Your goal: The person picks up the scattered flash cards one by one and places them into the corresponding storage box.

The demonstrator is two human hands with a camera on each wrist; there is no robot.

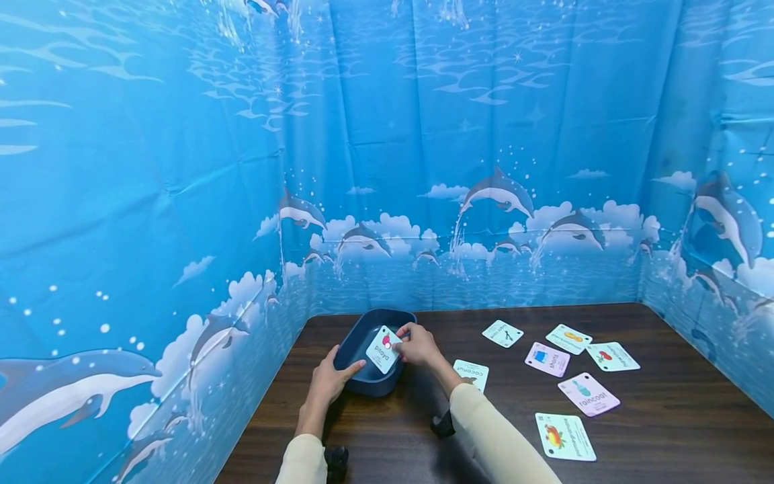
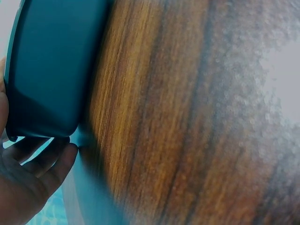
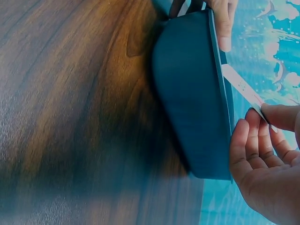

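A dark blue plastic bin (image 1: 376, 386) stands at the left of the table. My left hand (image 1: 328, 380) grips its near-left side, the thumb over the rim; in the left wrist view the fingers (image 2: 61, 164) lie along the outer wall. Between thumb and fingertips my right hand (image 1: 418, 346) pinches a white flashcard (image 1: 379, 359) reading "pitaya", with a red fruit picture. The card is tilted over the bin's opening. In the right wrist view the card (image 3: 243, 89) shows nearly edge-on, its lower end just past the rim.
Right of the bin lies a coconut card (image 1: 470, 375), partly behind the right forearm. Farther right on the wooden table (image 1: 502, 430) lie a raincoat card (image 1: 588, 394), a shorts card (image 1: 547, 359), a pomegranate card (image 1: 565, 437) and several others. A dolphin-print curtain (image 1: 387, 168) encloses the table.
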